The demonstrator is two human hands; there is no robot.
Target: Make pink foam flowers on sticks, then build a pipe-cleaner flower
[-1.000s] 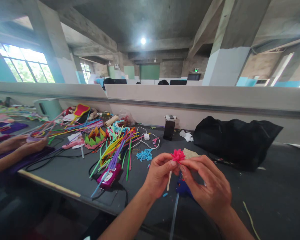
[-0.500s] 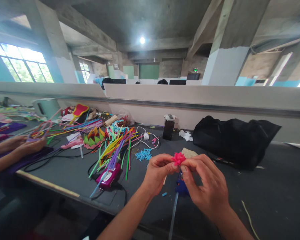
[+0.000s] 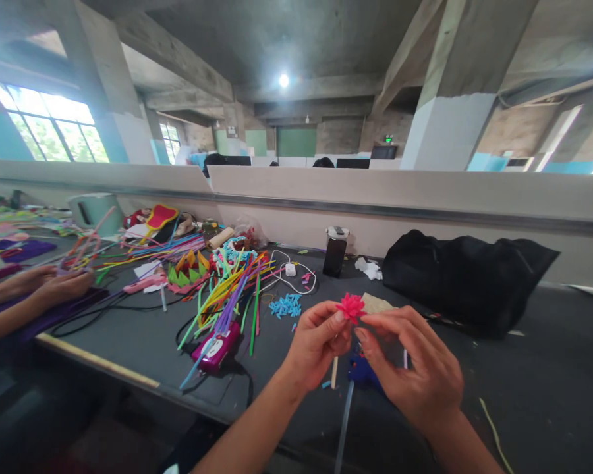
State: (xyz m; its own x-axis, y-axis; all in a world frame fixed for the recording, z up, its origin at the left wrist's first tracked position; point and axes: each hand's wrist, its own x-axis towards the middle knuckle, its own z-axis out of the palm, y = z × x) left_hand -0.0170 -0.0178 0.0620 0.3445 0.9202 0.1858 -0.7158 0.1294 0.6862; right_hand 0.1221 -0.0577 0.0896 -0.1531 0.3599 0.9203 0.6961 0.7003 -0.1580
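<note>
A small bright pink flower (image 3: 351, 307) made of short spiky petals is pinched between the thumb and fingers of my left hand (image 3: 316, 345). My right hand (image 3: 420, 362) is just right of the flower, thumb and index finger apart; whether the index tip touches a petal I cannot tell. Beneath the hands lies a blue glue gun (image 3: 362, 370), partly hidden by my right hand, with a translucent glue stick (image 3: 344, 421) trailing toward the table's front. A thin wooden stick (image 3: 335, 372) shows below my left hand. Short light-blue pieces (image 3: 285, 305) are heaped beyond it.
Colourful fuzzy stems (image 3: 227, 289) lie across a magenta device (image 3: 216, 349) on the left. A phone (image 3: 334, 257) leans upright at the back. A large black bag (image 3: 464, 280) is at the right. Another person's hands (image 3: 62, 283) work at the far left.
My right thumb and index finger have parted from the flower and my right hand has shifted slightly right. The flower stays in my left hand, now showing more fully.
</note>
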